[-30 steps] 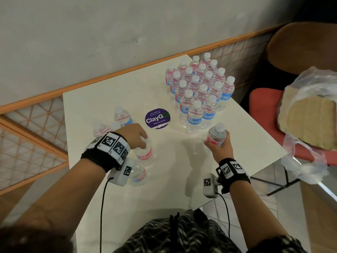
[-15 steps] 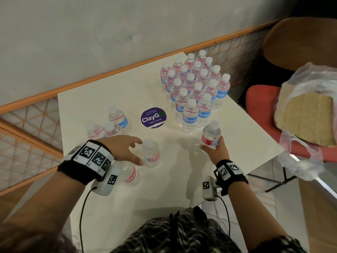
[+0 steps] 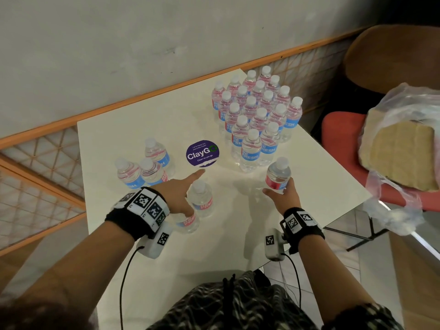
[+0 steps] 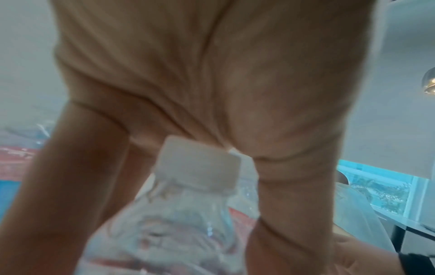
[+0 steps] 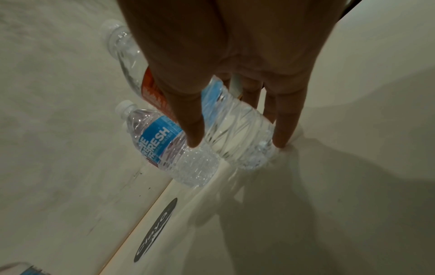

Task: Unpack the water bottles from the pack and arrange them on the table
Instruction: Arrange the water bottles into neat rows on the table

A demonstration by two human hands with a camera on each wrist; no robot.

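Observation:
Several clear water bottles with red and blue labels stand in a tight block at the far right of the white table. My right hand grips one bottle upright just in front of that block; in the right wrist view thumb and fingers run down the sides of this bottle. My left hand is spread, index finger straight, over a bottle whose white cap shows under the palm. Another bottle stands beside it. Three bottles stand at the left.
A round purple sticker lies flat at the table's middle. A wall with an orange rail runs along the far edge. A red chair carrying a plastic bag stands right of the table, with a brown chair behind.
My left hand has let go of the bottle top it gripped and opened its fingers. My right hand still holds its bottle in about the same place.

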